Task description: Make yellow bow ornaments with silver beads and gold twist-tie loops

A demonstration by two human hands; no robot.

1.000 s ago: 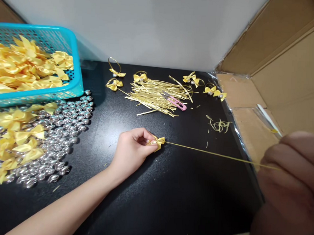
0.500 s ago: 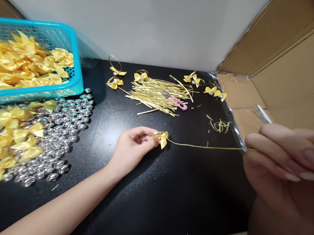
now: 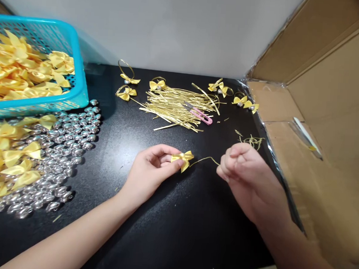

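Between the thumb and fingers of my left hand [image 3: 153,165] is a yellow ribbon bow [image 3: 184,160], held just above the black table [image 3: 161,239]. From the bow's right side a thin gold cord [image 3: 207,158] runs slackly to my right hand [image 3: 246,175], whose fingers are curled closed around its other end. Behind my hands lies a pile of flat gold ties [image 3: 175,106], with pink-handled thread snips [image 3: 200,114] resting on it. Loose gold cord scraps [image 3: 252,141] sit just beyond my right hand.
A blue basket [image 3: 79,79] full of yellow bows stands at the left. In front of it spread many silver beads [image 3: 66,148] with some bows on top. Finished bow loops [image 3: 126,93] lie along the back. Cardboard [image 3: 329,119] bounds the right side, holding a white pen-like tool [image 3: 308,136].
My right hand has come in leftward, closer to the bow, and the cord has gone from taut to slack. In my left hand the bow has turned to show more of its front.
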